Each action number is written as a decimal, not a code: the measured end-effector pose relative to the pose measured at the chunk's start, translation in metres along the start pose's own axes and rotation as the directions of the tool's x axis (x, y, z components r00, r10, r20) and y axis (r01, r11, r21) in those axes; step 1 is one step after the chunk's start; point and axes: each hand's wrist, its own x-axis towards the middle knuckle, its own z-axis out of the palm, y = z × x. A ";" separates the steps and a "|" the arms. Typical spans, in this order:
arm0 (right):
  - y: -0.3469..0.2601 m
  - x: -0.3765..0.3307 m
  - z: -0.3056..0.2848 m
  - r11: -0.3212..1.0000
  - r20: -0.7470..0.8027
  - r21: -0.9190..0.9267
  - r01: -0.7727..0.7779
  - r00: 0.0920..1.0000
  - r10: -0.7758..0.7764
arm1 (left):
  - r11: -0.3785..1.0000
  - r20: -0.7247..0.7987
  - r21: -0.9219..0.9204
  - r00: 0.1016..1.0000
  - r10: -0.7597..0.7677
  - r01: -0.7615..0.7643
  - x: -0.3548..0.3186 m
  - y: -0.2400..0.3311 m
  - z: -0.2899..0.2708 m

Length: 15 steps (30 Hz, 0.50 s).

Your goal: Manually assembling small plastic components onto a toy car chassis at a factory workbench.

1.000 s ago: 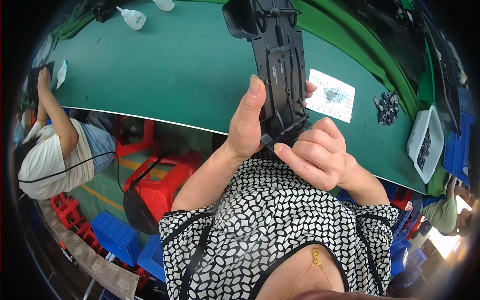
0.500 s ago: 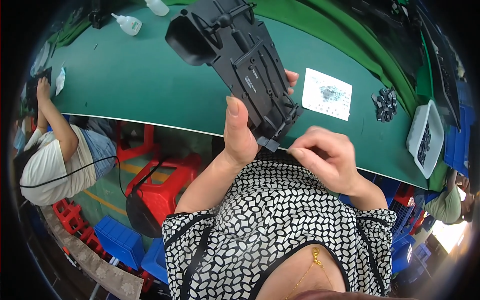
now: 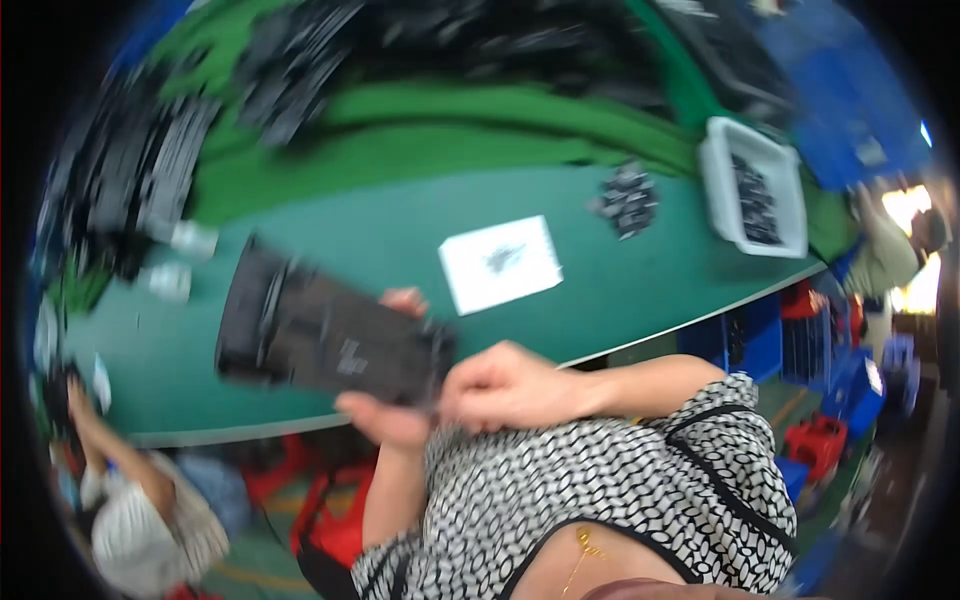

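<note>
A long black moulded plastic housing [image 3: 345,345] with ribs and a wide, deep end lies tilted in my left hand [image 3: 392,418]. The thumb is along its near edge, and the fingertips show past its far edge. At the narrow end, my right hand [image 3: 512,388] is closed, its fingers curled together against the housing. Whatever is between those fingers is hidden, and motion blurs the picture. On the green table [image 3: 370,225] beyond sits a white sheet [image 3: 500,264] bearing a cluster of tiny dark bits.
A pile of small black pieces [image 3: 630,200] lies right of the sheet, beside a white bin [image 3: 715,185] holding more. Black parts [image 3: 290,70] line the far side on green cloth. Two white bottles stand left. Another person [image 3: 150,510] works at the lower left, near red stools.
The view has swung toward the right, so the table things appear further left. The housing has turned from steep to nearly level, and my right hand has closed in on its narrow end.
</note>
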 end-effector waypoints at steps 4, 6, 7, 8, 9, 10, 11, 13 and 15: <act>0.002 0.001 0.018 0.992 0.015 0.024 0.127 0.992 -0.128 | 0.996 0.014 -0.071 0.998 0.059 -0.058 -0.009 0.016 -0.003; 0.006 0.009 0.018 0.985 0.025 0.033 0.167 0.985 -0.168 | 0.998 -0.008 0.011 0.998 0.063 -0.063 -0.007 0.020 0.000; 0.009 0.010 0.014 0.983 0.018 0.037 0.178 0.984 -0.179 | 0.998 -0.003 0.020 0.998 0.063 -0.063 -0.004 0.016 0.000; 0.010 0.010 0.015 0.985 -0.019 0.050 0.168 0.986 -0.167 | 0.997 -0.011 0.037 0.998 0.062 -0.062 -0.004 0.015 0.000; 0.010 0.010 0.014 0.982 -0.020 0.050 0.180 0.984 -0.179 | 0.998 0.008 0.022 0.999 0.050 -0.050 -0.003 0.014 0.001; 0.009 0.011 0.012 0.983 -0.030 0.038 0.180 0.983 -0.179 | 0.999 0.024 0.009 0.999 0.040 -0.040 -0.001 0.014 0.003; 0.008 0.010 0.013 0.984 -0.030 0.031 0.176 0.984 -0.175 | 0.998 0.018 0.034 0.999 0.047 -0.047 -0.001 0.015 0.005; 0.007 0.010 0.011 0.986 0.015 -0.014 0.164 0.986 -0.164 | 0.997 0.036 0.044 0.998 0.056 -0.057 0.000 0.017 0.006; 0.008 0.009 0.013 0.987 0.010 -0.009 0.162 0.987 -0.162 | 0.997 0.050 0.053 0.997 0.059 -0.062 -0.001 0.018 0.006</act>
